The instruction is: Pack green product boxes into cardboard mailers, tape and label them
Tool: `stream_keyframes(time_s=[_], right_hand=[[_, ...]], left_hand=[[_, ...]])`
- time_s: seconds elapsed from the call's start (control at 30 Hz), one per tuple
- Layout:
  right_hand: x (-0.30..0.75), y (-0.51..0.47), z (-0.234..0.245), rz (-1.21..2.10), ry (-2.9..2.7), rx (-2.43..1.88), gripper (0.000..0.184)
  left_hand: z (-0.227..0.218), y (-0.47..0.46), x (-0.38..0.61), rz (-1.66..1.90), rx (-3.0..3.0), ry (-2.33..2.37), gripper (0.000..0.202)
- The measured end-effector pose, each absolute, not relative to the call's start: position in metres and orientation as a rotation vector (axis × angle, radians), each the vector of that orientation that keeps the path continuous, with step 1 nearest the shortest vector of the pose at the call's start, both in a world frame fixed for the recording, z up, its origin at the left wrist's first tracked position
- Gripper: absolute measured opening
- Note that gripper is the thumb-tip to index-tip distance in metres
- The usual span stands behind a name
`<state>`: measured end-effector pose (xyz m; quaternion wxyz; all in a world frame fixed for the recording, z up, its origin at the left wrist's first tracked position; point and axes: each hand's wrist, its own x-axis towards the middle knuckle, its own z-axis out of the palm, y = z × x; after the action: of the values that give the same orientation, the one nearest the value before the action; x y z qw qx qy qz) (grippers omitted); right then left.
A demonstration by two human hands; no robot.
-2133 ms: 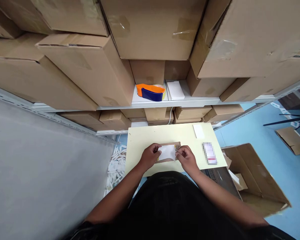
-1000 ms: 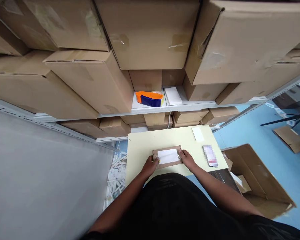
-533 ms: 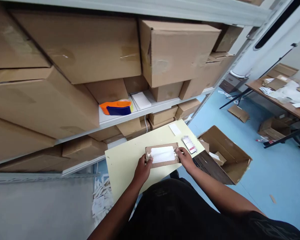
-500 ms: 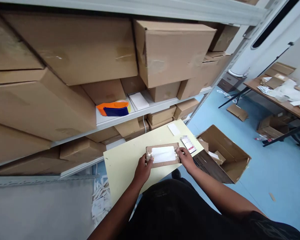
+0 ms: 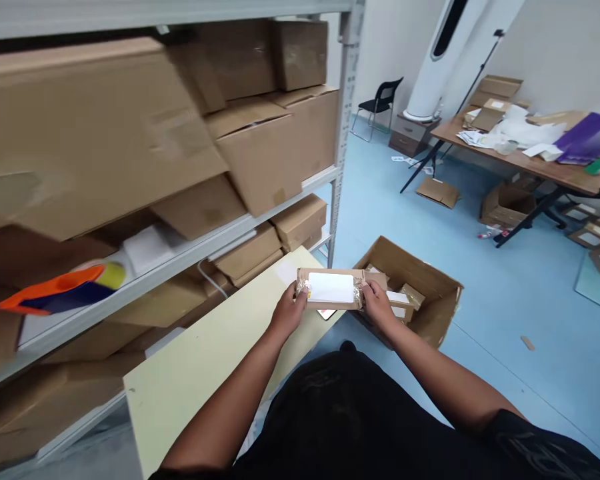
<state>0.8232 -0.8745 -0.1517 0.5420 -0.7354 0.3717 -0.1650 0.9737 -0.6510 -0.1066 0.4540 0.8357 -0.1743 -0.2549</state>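
Note:
Between my two hands is a flat cardboard package [image 5: 330, 305] with a white label [image 5: 331, 288] on its upper face and shiny clear tape at both ends. My left hand [image 5: 289, 311] grips its left end, thumb on top. At the right end my right hand [image 5: 377, 301] is closed on it. The package is above the far right part of a pale yellow table [image 5: 190, 373], close to a large open carton [image 5: 435, 280] on the floor. Smaller parcels [image 5: 411, 297] lie inside that carton. A phone [image 5: 326, 314] on the table is mostly hidden under the package.
Metal shelving [image 5: 347, 87] full of cardboard boxes [image 5: 260, 157] rises on the left. An orange and blue tape dispenser [image 5: 65, 288] lies on its middle shelf. Across the blue floor, a brown table [image 5: 520, 160] carries packing material. A black chair [image 5: 380, 100] stands behind.
My view has turned to the right. Both hands have carried the package from over the table toward the open carton, keeping hold of both ends.

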Motion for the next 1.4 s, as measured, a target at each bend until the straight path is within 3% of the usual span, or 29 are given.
stream_keyframes(time_s=[0.3, 0.6, 0.97, 1.4], right_hand=[[0.759, -1.007, -0.149, -0.565, 1.146, -1.579, 0.053], [0.719, -1.034, -0.151, -0.664, 1.467, -1.387, 0.057], [0.715, -1.067, -0.151, -0.620, 1.623, -1.511, 0.049], [0.696, -1.138, -0.218, -0.207, 1.233, -1.656, 0.050]], left_hand=[[-0.094, -0.842, 0.970, -0.806, 2.016, -0.725, 0.053], [-0.110, -0.931, 0.969, -0.962, 1.885, -1.045, 0.050], [-0.144, -0.990, 0.983, -1.006, 1.877, -1.079, 0.066], [-0.163, -0.938, 0.945, -0.893, 2.019, -0.443, 0.050]])
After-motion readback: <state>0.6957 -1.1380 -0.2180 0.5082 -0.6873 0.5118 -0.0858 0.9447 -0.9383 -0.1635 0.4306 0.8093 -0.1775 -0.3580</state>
